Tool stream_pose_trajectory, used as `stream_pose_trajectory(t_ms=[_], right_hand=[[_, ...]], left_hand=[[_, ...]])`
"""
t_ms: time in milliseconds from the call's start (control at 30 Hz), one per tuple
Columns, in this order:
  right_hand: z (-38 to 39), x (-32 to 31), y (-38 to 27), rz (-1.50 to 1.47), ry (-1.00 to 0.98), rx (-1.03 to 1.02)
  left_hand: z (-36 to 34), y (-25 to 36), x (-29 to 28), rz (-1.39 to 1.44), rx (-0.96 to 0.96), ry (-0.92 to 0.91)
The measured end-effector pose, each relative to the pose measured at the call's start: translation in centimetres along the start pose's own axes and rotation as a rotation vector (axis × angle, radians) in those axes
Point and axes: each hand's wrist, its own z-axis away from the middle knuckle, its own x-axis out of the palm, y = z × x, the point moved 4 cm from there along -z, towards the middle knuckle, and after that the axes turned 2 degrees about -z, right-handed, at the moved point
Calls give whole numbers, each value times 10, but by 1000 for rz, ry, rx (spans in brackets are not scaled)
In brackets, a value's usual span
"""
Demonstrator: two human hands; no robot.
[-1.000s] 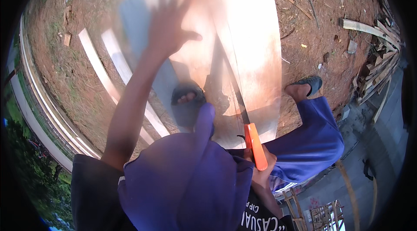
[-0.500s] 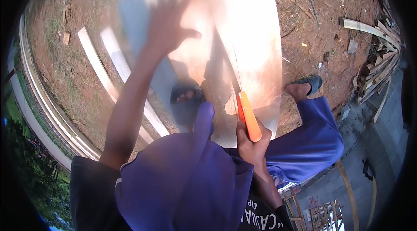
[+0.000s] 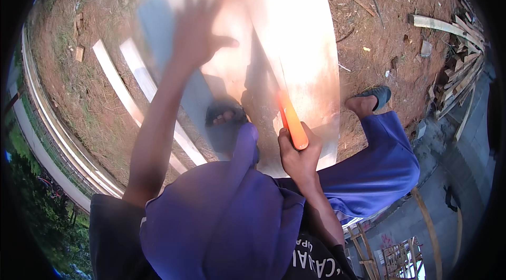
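Sunlit plywood [image 3: 311,27] lies beneath me, its upper part washed out by glare. My left hand [image 3: 197,32], hazy in the bright light, is spread open on the plywood's upper left part. My right hand [image 3: 300,156] is closed around the orange handle [image 3: 294,127] of a saw, whose long blade [image 3: 266,64] runs up along a line in the sheet; where its tip lies is lost in the glare. My sandaled left foot [image 3: 224,119] is on the plywood, left of the saw. My right foot [image 3: 363,103] is on the dirt beside the sheet's right edge.
Two pale wooden strips [image 3: 118,82] lie on reddish dirt at left, with long boards [image 3: 45,111] along the far left. A pile of timber offcuts [image 3: 458,69] is at right, beside grey paving or blockwork [image 3: 464,174]. A timber frame [image 3: 400,253] stands at lower right.
My right hand and the saw have moved steadily forward, away from my body and up the plywood. My left hand and both feet are in nearly the same places.
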Motion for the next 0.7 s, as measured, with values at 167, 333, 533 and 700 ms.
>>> stream_pose_trajectory(t_ms=[167, 333, 533, 700], right_hand=[[142, -85, -6, 229, -29, -13], [5, -6, 10, -14, -16, -47], [-4, 0, -4, 36, -7, -45], [147, -89, 0, 257, 21, -63]], left_hand=[[4, -3, 1, -4, 0, 0], [-1, 6, -1, -2, 15, -11], [1, 1, 2, -48, 0, -32], [-1, 0, 1, -11, 36, 18]])
